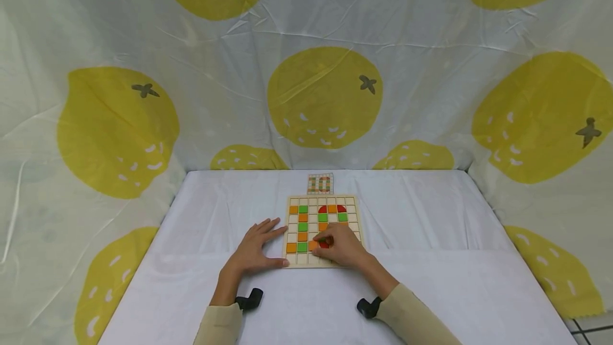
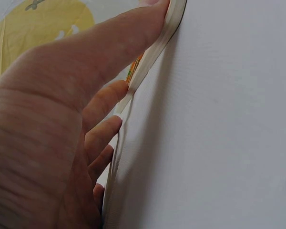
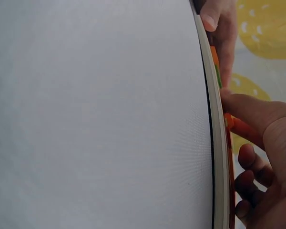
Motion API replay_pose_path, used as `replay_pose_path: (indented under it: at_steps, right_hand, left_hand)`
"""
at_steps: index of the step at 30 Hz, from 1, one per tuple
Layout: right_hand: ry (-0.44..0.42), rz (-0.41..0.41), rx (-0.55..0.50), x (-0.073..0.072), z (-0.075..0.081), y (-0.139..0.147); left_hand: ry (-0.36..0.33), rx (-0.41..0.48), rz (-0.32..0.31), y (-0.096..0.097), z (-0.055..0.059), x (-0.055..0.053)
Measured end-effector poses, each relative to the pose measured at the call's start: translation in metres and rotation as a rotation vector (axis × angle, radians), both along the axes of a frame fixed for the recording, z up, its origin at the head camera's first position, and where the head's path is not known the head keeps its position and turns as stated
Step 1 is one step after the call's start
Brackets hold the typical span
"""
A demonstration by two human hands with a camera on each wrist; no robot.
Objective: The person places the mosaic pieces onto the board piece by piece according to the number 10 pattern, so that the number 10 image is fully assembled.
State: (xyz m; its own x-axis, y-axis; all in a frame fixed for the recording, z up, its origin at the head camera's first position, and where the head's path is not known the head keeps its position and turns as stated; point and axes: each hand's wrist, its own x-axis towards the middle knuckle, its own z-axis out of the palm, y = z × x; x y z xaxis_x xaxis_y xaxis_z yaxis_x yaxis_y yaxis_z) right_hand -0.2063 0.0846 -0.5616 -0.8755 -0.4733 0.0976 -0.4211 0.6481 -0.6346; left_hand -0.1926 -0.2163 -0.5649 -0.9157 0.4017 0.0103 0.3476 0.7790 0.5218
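Observation:
A wooden grid board lies flat on the white cloth, with orange, green and red flat tiles in some of its squares. My right hand reaches over the lower middle of the board; thumb and index finger pinch an orange square tile in the lower row, beside a green tile. A red tile is partly hidden under this hand. My left hand is spread at the board's left side, its thumb on the near left corner and the index fingertip at the left edge.
Behind the board lies a small card printed with a coloured grid pattern. Red rounded tiles sit in the board's upper right part. A lemon-print curtain encloses the white-clothed table at the back and sides.

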Motion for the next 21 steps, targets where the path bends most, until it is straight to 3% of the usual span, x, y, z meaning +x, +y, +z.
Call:
replay_pose_path:
  at_steps: [16,21]
  right_hand:
    - [0.01,0.007,0.009,0.001,0.0003,0.0001]
    - [-0.057,-0.027,-0.062,-0.0001,0.0009,0.0043]
  left_hand:
    - [0.017,0.01,-0.006,0.0015,0.0009,-0.0012]
    - [0.009,0.009,-0.014,0.001,0.003,-0.0008]
